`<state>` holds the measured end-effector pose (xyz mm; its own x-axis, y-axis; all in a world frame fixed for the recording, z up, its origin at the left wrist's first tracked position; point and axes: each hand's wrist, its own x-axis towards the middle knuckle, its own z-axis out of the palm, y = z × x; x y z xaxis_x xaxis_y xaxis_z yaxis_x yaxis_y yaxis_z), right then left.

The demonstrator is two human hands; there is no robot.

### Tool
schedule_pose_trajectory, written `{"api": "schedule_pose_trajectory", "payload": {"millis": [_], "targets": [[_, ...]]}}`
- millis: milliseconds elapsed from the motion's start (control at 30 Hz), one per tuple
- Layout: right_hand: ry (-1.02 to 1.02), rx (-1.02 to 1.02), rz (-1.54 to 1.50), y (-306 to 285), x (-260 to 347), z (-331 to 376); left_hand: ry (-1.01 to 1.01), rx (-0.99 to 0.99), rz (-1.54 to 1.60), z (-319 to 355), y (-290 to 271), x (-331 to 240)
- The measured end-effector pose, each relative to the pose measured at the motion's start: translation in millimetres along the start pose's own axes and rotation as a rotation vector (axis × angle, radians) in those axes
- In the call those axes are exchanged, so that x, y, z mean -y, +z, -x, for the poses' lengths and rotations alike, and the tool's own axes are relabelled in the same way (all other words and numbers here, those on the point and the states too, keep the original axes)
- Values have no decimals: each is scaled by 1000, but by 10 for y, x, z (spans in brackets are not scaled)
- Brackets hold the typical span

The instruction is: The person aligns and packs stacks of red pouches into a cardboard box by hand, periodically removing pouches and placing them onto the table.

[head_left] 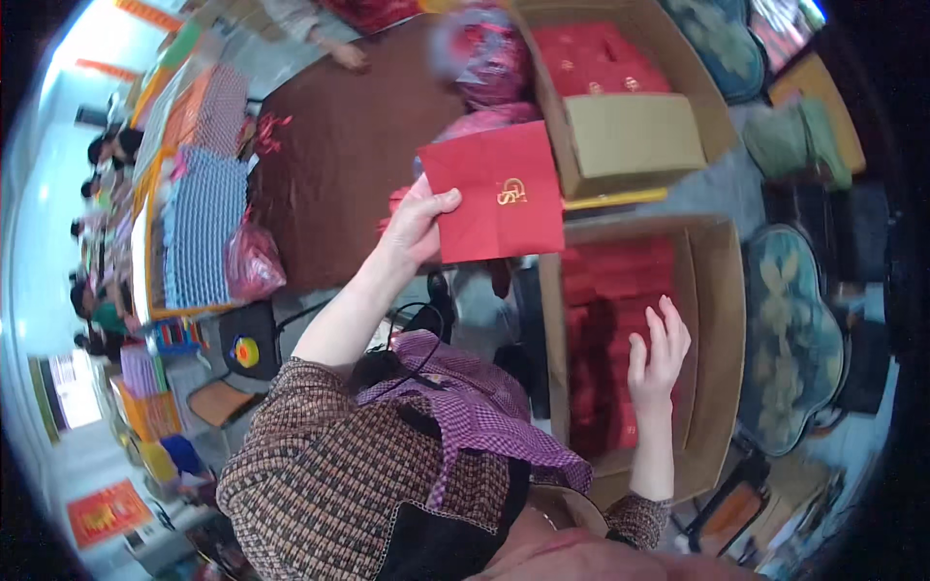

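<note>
My left hand [417, 225] grips a flat red square packet [499, 218] with a gold emblem on its face. The thumb lies on top at the packet's left edge; the other fingers are hidden beneath. The packet is held up between the brown table and an open cardboard box [722, 387]. Red flat packets [620, 339] lie stacked inside that box. Over them hovers my right hand [662, 353], fingers apart and nothing in it.
A second cardboard box [552, 107] holds more red packets and a tan carton [635, 134]. Pink plastic-wrapped bundles [494, 63] lie on the brown table [358, 145]. Across it, another person's hand [344, 56] rests near the edge. Flower-shaped padded seats [792, 339] stand at the right.
</note>
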<state>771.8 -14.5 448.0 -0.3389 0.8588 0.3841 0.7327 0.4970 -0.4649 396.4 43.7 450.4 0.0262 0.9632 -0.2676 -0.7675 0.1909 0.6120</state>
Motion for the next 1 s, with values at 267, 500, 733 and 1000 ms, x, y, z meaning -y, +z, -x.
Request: {"api": "schedule_pose_trajectory", "payload": {"millis": [267, 500, 733, 1000], "targets": [[221, 485, -865, 1367, 1598, -1800, 318, -225, 61, 458, -1270, -965], [952, 770, -1702, 3722, 2575, -2393, 454, -512, 401, 409, -2494, -1117], [801, 705, -1311, 5701, 3468, -2595, 445, -651, 502, 447, -4201, -1376], [759, 1063, -1176, 6265, 3771, -1970, 828, -859, 592, 320, -6746, -2121]]}}
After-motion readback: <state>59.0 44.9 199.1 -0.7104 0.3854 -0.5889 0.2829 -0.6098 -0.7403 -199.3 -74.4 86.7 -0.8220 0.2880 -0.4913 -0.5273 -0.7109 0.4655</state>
